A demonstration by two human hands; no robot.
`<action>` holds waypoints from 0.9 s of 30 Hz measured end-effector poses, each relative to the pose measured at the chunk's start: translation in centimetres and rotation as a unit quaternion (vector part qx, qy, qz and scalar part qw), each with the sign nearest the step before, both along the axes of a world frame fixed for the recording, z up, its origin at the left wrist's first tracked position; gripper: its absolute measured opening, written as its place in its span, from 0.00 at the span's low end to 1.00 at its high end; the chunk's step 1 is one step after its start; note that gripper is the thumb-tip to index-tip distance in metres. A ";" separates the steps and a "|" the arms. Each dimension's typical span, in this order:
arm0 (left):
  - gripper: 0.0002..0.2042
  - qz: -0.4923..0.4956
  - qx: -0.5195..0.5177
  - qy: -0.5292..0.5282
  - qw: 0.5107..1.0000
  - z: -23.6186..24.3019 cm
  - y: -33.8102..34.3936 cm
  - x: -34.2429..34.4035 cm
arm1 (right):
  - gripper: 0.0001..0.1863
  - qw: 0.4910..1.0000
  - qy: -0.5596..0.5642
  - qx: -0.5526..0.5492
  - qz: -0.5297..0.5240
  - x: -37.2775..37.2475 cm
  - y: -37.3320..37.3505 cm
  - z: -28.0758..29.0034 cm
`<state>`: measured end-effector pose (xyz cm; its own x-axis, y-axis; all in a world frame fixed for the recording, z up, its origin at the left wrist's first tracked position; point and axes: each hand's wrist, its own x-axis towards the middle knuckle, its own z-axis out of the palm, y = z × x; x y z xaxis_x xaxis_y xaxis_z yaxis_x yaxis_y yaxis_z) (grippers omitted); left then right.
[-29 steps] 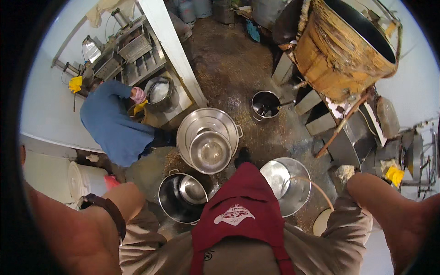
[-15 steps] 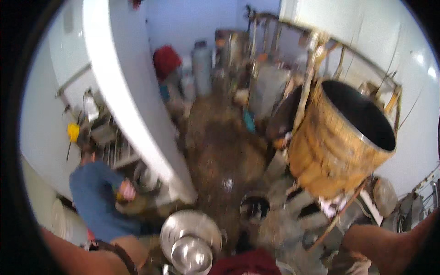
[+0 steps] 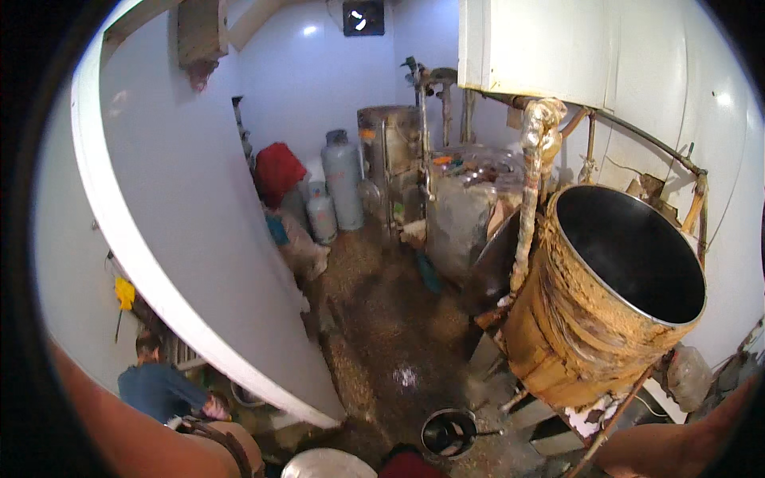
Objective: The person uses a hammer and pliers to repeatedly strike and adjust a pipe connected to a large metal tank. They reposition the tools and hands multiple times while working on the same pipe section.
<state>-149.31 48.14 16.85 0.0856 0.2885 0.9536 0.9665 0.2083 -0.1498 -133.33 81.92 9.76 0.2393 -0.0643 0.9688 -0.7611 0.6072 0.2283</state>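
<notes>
In my head view, brown floor point(image 3: 374, 358) leaves room between the white partition point(image 3: 207, 191) ahead of my left grip point(image 3: 111, 410) and the crusted vat point(image 3: 578, 338) ahead of my right grip point(image 3: 735, 410). Both forearms point(image 3: 649, 452) are raised at the sides; I cannot tell whether either grip is clenched.

Tall grey cylinder point(image 3: 343, 183) beside smaller cylinder point(image 3: 322, 217); red bundle point(image 3: 279, 171) left.

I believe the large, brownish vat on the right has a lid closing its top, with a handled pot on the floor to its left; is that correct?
Not quite: no lid closes the vat; the head view shows its top standing open. The handled pot is indeed on the floor to its left.
</notes>
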 end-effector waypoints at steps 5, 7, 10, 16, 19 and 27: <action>0.22 -0.015 0.028 -0.007 0.999 -2.3 2.7 -7.5 | 0.14 1.000 0.002 0.012 -0.023 -6.3 2.0 -0.9; 0.22 -0.041 0.030 0.003 0.999 -2.5 4.0 -12.6 | 0.15 0.998 0.016 0.020 -0.052 -9.5 1.9 -1.2; 0.22 -0.056 0.009 0.002 0.998 -3.1 4.2 -19.9 | 0.15 0.997 0.021 0.002 -0.075 -15.7 1.0 -2.1; 0.22 -0.074 -0.009 -0.008 0.997 -1.8 3.2 -34.4 | 0.16 0.995 0.027 -0.011 -0.096 -29.6 -1.5 -1.1; 0.22 -0.081 -0.007 -0.006 0.997 -1.4 2.5 -40.3 | 0.16 0.995 0.022 -0.017 -0.099 -35.0 -2.4 -0.8; 0.21 -0.131 -0.002 -0.007 0.991 -0.5 1.6 -52.4 | 0.17 0.987 0.014 -0.051 -0.151 -43.4 -3.9 -0.2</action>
